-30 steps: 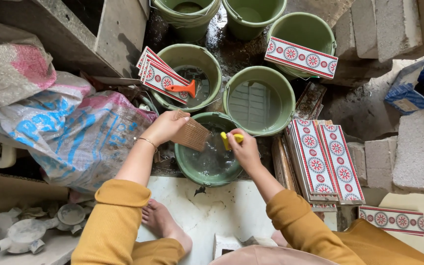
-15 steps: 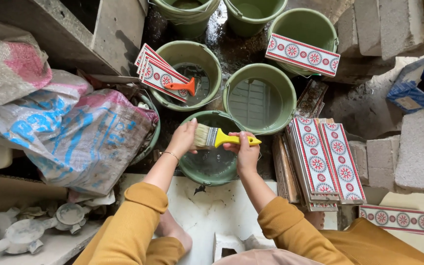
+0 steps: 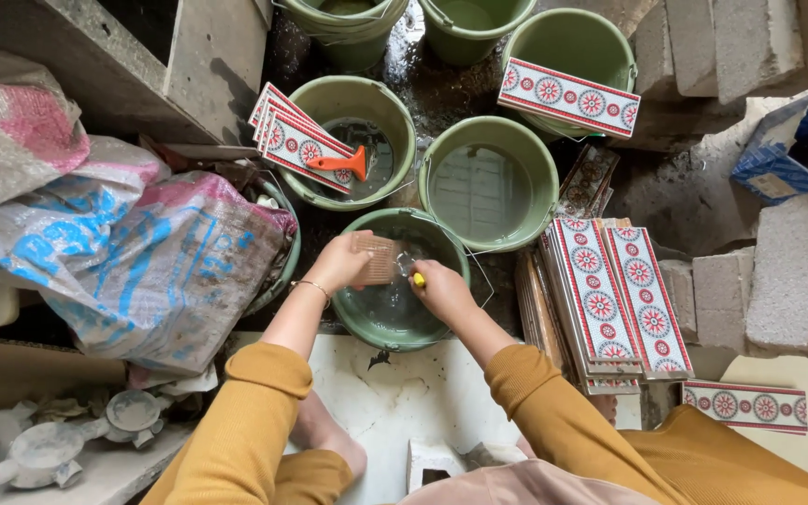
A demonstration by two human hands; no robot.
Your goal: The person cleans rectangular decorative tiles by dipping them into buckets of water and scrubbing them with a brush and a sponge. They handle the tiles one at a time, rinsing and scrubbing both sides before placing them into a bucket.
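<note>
Now left hand [image 3: 337, 262] pinching brush bristles [image 3: 373, 257] over green bucket [image 3: 395, 323] of water; right hand [image 3: 441, 288] closed round yellow brush handle [image 3: 417, 279]; patterned tile stack [image 3: 614, 299] just right of bucket

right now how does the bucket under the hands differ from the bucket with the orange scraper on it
The bucket under the hands has nothing resting across its rim; the left hand holds a brown ridged piece over its water. The bucket with the scraper is partly covered by a fan of patterned tiles carrying the orange scraper. Both are round, green and hold water.
</note>
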